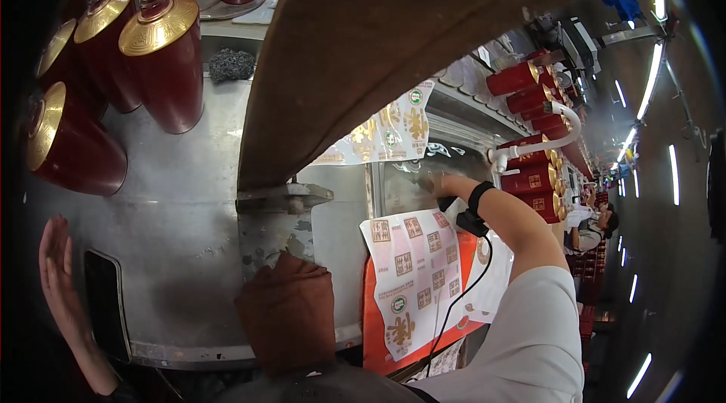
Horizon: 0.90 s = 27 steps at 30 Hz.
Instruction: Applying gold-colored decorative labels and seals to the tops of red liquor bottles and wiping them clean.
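At the left edge my left hand [62,274] is open, its fingers stretched out and holding nothing. Beside it a dark flat phone-like slab [107,306] lies on the metal table [181,244]. My right arm, with a black strap and small device [473,214] at the wrist, reaches over a wet metal basin [408,187]. The fingers of my right hand [437,185] are turned away and blurred, so their grip does not show. Just below that hand lies a printed label sheet [412,274] on a red-orange board [373,327]; another label sheet [378,134] is beyond it.
Dark red bottles with gold shoulders [170,63] stand at the far left, near a black scouring pad [231,65]. A broad brown band [325,48] crosses the view above a brown cloth [291,305]. A white tap [541,147] stands before more red bottles [529,176]. Another person [590,229] sits farther right.
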Each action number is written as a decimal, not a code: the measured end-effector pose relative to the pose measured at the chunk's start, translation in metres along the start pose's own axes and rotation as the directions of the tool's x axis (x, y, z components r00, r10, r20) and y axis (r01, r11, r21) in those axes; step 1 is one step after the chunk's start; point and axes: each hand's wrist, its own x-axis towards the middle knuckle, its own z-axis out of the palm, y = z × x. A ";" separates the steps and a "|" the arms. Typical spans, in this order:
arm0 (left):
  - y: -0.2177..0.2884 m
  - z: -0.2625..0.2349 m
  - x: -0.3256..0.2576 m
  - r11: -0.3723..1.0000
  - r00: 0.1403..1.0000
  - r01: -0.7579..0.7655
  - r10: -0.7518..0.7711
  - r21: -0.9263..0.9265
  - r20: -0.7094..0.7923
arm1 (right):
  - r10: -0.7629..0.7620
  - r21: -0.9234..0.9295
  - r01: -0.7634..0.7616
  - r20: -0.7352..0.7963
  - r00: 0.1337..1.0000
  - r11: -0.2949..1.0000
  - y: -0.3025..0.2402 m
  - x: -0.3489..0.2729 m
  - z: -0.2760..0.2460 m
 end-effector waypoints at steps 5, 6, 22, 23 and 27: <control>0.002 -0.001 -0.001 1.000 1.000 0.002 -0.001 0.022 -0.018 | 0.095 0.195 -0.089 -0.025 0.995 0.977 0.014 0.005 0.010; 0.000 0.000 0.000 1.000 1.000 -0.002 0.002 0.011 -0.023 | 0.028 0.240 -0.027 0.002 1.000 0.970 0.031 0.013 0.020; -0.002 -0.002 0.001 1.000 0.999 -0.008 0.009 0.028 -0.038 | -0.055 0.201 0.103 -0.231 0.971 0.974 0.036 0.045 0.026; -0.001 -0.004 0.000 0.999 0.999 -0.005 0.006 0.036 -0.044 | -0.097 0.219 0.151 -0.240 0.966 0.964 0.030 0.046 0.024; -0.001 -0.008 -0.002 0.999 0.999 0.001 0.001 0.045 -0.043 | -0.234 0.299 0.316 -0.280 0.931 0.900 0.012 0.038 0.021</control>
